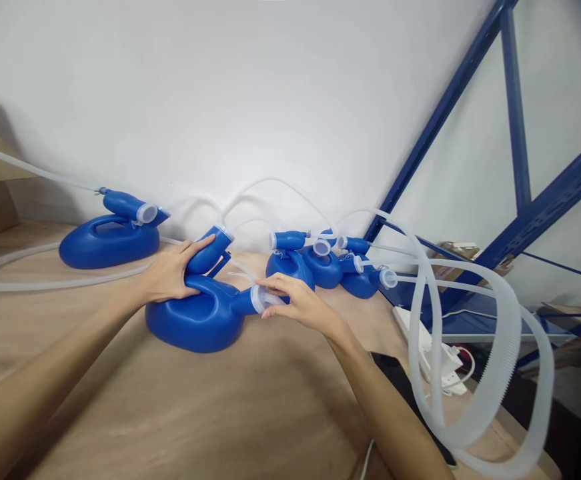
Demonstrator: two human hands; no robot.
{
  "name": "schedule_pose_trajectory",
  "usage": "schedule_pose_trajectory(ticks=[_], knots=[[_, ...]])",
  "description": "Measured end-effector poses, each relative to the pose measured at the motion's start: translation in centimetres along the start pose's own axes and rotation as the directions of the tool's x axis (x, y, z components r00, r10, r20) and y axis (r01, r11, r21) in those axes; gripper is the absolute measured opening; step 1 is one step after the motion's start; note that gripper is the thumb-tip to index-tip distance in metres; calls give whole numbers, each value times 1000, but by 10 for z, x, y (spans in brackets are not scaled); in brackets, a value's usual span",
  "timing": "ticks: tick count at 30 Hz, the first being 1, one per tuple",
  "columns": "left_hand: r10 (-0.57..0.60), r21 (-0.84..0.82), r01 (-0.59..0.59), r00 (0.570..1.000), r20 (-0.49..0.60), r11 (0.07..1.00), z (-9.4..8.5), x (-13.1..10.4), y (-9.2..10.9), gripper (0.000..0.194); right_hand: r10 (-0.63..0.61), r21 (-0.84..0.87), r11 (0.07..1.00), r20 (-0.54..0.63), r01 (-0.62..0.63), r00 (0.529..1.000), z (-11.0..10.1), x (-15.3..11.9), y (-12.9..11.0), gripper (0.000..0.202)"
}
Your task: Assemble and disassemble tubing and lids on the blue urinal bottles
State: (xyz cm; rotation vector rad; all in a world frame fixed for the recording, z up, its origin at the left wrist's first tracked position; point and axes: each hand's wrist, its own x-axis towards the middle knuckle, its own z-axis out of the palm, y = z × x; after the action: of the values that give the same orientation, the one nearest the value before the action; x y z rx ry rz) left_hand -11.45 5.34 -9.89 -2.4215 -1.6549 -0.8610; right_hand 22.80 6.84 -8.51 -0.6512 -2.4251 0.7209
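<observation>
A blue plastic urinal bottle with a moulded handle lies on its side on the wooden table. My left hand is closed around its blue funnel cup, thumb by the handle. The cup has a white rim and tilts up to the right. At the bottle's neck, on the right end, sits a translucent cap. My right hand pinches this cap between thumb and fingers, which partly hide it. The neck points right, towards my right hand.
Another blue urinal bottle stands left, its clear tube running off left. Several more bottles cluster behind right. Coiled clear tubing hangs over a white power strip and dark phone. A blue metal rack rises at right.
</observation>
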Motion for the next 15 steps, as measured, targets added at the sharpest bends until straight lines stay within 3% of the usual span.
schedule_pose_trajectory(ticks=[11,15], knots=[[-3,55,3,1000,-4,998,1,-1,4,103,-10,-125,992,63,18,998,-2,0,-12,53],[-27,57,26,999,21,998,-2,-1,8,106,8,-93,996,50,-3,999,-2,2,-11,55]])
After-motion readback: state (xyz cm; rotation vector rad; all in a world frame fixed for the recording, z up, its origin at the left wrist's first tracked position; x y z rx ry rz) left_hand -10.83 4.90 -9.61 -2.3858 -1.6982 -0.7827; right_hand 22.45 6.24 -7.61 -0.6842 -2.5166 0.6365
